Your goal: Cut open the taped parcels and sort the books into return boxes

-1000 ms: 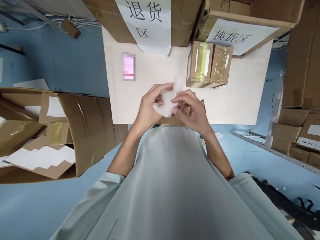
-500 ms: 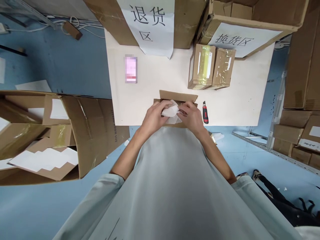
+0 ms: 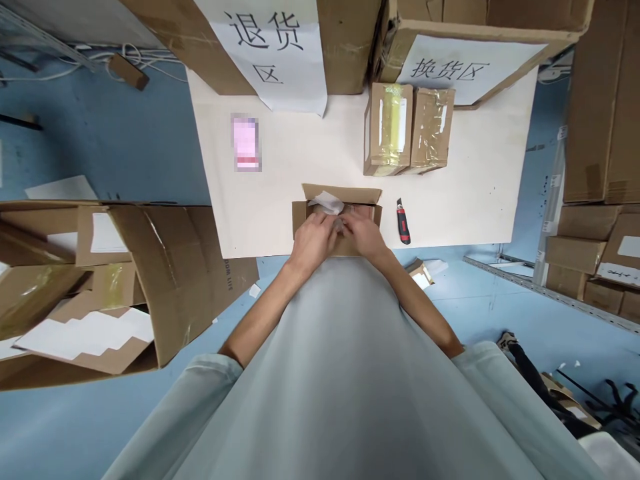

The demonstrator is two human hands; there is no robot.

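An open cardboard box (image 3: pixel 345 193) sits at the table's near edge, its flaps folded outward. Over its left half, my left hand (image 3: pixel 315 239) is closed on a crumpled piece of thin white wrapping (image 3: pixel 327 202), part of which sticks up past the fingers. My right hand (image 3: pixel 363 233) meets it from the right, its fingers bent down at the box opening and touching the wrapping near the left fingertips. What lies under the fingers inside the box is mostly hidden. To the right of the box lies a red and black utility knife (image 3: pixel 403 223).
Two taped cartons (image 3: pixel 390 130) stand side by side behind the knife. Large labelled boxes (image 3: pixel 345 47) line the table's back. A pixelated pink object (image 3: pixel 246 143) lies at left. A big open carton (image 3: pixel 170 267) with boxes stands left of the table. A person's leg (image 3: pixel 530 373) shows lower right.
Both hands have come down with the white wrapping from above the table to the open box, and the wrapping is now more bunched. The view has also shifted slightly.
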